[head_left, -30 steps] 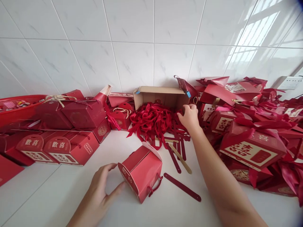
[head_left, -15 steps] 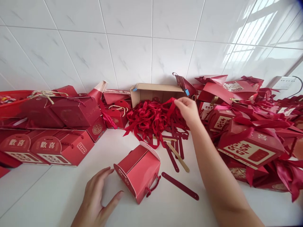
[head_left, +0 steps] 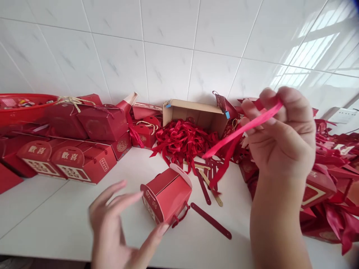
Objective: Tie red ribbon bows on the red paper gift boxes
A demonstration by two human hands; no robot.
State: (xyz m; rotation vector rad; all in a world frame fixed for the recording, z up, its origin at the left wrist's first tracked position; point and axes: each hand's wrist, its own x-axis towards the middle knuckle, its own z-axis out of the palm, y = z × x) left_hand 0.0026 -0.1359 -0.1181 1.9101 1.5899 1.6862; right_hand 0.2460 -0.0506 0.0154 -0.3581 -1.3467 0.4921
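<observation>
My right hand (head_left: 283, 130) is raised at the right, its fingers closed on a red ribbon (head_left: 238, 130) whose two ends hang down to the left. My left hand (head_left: 117, 228) is open at the lower middle, thumb and fingers spread just left of a red gift box (head_left: 169, 196). Whether the thumb touches the box's lower edge, I cannot tell. The box stands on the white table, with a dark red cord handle on its right side. Behind it lies a heap of red ribbons (head_left: 185, 140), spilling from an open cardboard box (head_left: 196, 106).
Dark red strips (head_left: 211, 221) and a few gold ones lie right of the gift box. Stacked red boxes (head_left: 84, 160) line the left, with a red basin (head_left: 30, 112) behind. Ribboned boxes (head_left: 322, 186) are piled at the right. A tiled wall (head_left: 165, 63) closes off the back.
My right hand has lifted a ribbon out of the heap and drawn it up and to the right, nearer me. My left hand has shifted slightly, its fingers more spread beside the gift box.
</observation>
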